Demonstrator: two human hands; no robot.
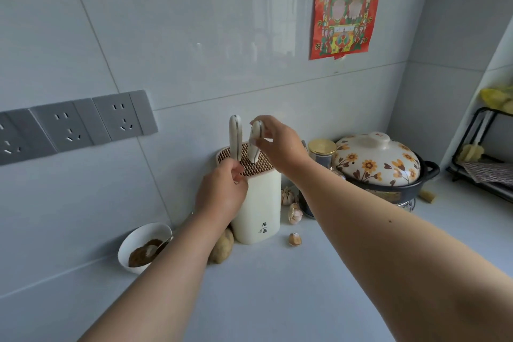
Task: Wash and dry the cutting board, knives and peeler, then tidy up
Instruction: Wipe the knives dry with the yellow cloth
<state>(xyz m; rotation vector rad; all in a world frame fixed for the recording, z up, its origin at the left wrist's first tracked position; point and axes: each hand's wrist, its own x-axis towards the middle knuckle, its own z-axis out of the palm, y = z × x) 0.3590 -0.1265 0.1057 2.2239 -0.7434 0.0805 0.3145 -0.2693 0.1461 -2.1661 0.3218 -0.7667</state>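
Scene: kitchen bench corner, tidy-up stage, I'm watching via head cam as two bare hands work at a cream knife block (pixel 256 203) standing near the bench's back edge, by the tiled wall.

R hand (pixel 277 144): grip pinched on the pale handle of a knife (pixel 254 144), fingers and thumb at its upper part; blade already partly down in the slotted top.

L hand (pixel 222 191): fingers curled at the block's front rim, seemingly steadying it; something small may be pinched there, can't tell.

Key relation: knife's long axis runs near vertical, tilted slightly, handle up, tip down into the block. Slot lies straight below the R grip, so I judge the next move is a plain downward push. R hand is the nearer one to that handle.

2nd knife (pixel 235 137): handle upright in the block, just beside the held one, toward the L; not touching as far as I see.

Writing: dark vertical Chinese characters low on the block's front, too small for me to read. Red poster (pixel 347 5) on wall carries Chinese characters; not legible.

Nearby: floral clay pot (pixel 380 158) toward the back R corner; garlic (pixel 294 212) beside block; white bowl (pixel 141 244) w/ brown stuff to the L; wall sockets (pixel 77 128).

Board, peeler: not in view.
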